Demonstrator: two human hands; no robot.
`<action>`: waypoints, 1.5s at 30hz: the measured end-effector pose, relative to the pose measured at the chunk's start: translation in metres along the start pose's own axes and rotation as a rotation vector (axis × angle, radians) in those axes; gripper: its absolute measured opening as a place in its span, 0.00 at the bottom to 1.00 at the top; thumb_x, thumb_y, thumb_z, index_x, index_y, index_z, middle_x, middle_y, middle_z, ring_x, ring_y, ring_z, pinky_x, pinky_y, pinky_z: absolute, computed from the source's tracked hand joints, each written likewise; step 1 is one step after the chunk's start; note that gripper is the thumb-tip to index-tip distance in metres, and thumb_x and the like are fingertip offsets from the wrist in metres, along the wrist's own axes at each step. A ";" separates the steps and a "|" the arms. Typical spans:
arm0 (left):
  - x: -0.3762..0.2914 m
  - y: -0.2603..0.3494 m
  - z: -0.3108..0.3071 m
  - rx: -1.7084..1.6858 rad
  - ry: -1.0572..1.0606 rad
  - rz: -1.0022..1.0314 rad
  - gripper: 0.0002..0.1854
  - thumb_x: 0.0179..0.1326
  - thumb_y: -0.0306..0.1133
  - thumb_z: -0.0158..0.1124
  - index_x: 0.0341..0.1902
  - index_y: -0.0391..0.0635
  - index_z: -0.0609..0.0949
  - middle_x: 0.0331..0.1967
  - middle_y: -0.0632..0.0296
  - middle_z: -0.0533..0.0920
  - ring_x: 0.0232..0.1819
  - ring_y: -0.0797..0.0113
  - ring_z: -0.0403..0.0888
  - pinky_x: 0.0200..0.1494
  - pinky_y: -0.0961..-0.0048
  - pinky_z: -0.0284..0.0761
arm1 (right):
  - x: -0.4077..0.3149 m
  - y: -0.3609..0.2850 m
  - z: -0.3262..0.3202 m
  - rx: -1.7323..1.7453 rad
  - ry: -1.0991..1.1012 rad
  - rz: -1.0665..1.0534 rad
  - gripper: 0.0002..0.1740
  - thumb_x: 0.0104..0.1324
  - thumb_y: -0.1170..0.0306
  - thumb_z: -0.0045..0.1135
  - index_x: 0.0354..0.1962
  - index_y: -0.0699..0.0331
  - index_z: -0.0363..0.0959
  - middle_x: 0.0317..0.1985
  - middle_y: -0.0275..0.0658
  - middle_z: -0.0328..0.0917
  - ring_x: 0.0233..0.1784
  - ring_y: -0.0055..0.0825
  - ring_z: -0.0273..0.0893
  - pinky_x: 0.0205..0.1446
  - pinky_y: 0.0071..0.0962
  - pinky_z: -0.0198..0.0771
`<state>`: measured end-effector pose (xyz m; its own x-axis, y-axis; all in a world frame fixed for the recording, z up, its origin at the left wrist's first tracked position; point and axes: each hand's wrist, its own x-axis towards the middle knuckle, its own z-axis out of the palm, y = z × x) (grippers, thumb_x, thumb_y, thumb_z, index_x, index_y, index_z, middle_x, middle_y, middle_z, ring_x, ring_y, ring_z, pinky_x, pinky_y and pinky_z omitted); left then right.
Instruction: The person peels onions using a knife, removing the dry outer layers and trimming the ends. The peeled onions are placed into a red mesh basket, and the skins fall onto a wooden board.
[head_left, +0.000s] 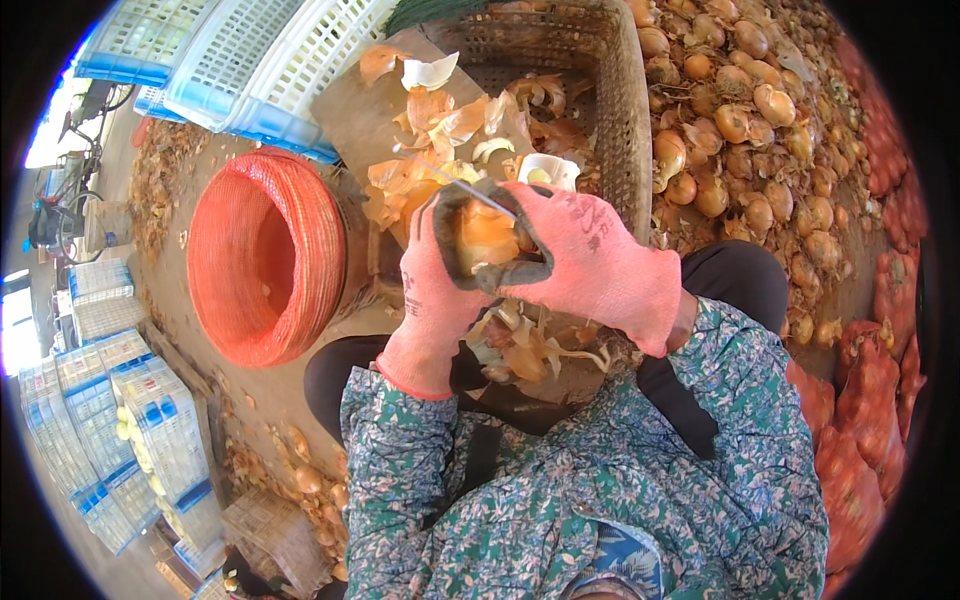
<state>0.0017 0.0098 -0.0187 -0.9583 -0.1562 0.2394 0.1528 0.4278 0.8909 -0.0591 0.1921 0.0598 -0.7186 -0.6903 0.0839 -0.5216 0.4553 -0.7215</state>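
Note:
An onion with brown outer skin (482, 234) sits between my two gloved hands. My left hand (439, 300), in a pink knit glove with a dark palm, is closed around its left side. A thin metal knife blade (450, 178) crosses above the onion, pointing up and left. Its base meets my right hand (592, 259), gloved the same way, which grips it; the handle is hidden. The right thumb lies along the onion's near side. Under the hands, loose onion skins (431, 124) and pale peel pieces cover a board (349, 101) set across a dirty plastic crate (637, 112).
An open orange-red mesh sack (322, 300) stands left. White and blue crates (240, 67) are at upper left, with more stacked (161, 420) at lower left. A heap of onions (750, 142) spreads right, beside filled red mesh bags (862, 405). Peelings (532, 352) lie by my lap.

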 end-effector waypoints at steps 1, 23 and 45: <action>0.003 0.005 -0.003 0.033 -0.054 -0.004 0.47 0.37 0.36 0.84 0.64 0.40 0.71 0.57 0.47 0.76 0.57 0.48 0.78 0.60 0.60 0.75 | 0.001 -0.002 0.003 -0.075 0.004 -0.023 0.34 0.58 0.56 0.63 0.53 0.72 0.66 0.42 0.52 0.80 0.49 0.47 0.79 0.52 0.40 0.73; 0.012 0.017 -0.014 0.006 -0.199 -0.097 0.61 0.32 0.43 0.88 0.73 0.40 0.64 0.61 0.51 0.77 0.62 0.58 0.76 0.65 0.63 0.71 | -0.012 0.011 -0.078 -0.014 -0.522 0.239 0.15 0.66 0.69 0.54 0.48 0.67 0.70 0.31 0.51 0.77 0.37 0.50 0.78 0.42 0.43 0.71; 0.022 0.024 -0.021 -0.127 -0.292 -0.104 0.57 0.38 0.35 0.84 0.74 0.42 0.62 0.58 0.54 0.80 0.60 0.64 0.77 0.64 0.65 0.72 | -0.012 -0.001 -0.088 -0.576 -0.779 0.128 0.14 0.62 0.69 0.57 0.41 0.69 0.68 0.27 0.47 0.77 0.36 0.48 0.79 0.41 0.42 0.74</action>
<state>-0.0108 -0.0020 0.0164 -0.9963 0.0766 0.0401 0.0617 0.3053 0.9503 -0.0908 0.2491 0.1202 -0.3884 -0.7004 -0.5989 -0.7541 0.6151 -0.2303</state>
